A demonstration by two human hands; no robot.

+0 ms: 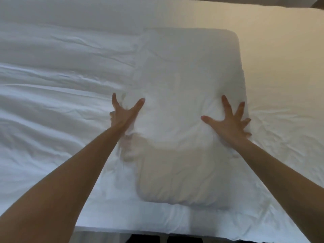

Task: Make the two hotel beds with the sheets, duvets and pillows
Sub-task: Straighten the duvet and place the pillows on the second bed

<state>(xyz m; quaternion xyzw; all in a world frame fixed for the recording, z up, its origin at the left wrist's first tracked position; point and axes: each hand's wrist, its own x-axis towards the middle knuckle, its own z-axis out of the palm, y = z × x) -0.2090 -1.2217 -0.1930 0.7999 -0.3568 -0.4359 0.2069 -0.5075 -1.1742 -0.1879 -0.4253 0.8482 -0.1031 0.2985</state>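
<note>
A white pillow (185,106) lies lengthwise in the middle of the bed, its near end close to the bed's front edge. My left hand (125,114) presses on the pillow's left side with fingers spread and straight. My right hand (229,122) presses flat on its right side, fingers fanned out. A wrinkled white duvet (52,95) covers the bed to the left of the pillow. The smooth white sheet (284,106) shows to the right.
The bed's near edge (157,228) runs along the bottom of the view, with a dark floor strip below it. A dark corner (315,4) shows at the top right beyond the bed.
</note>
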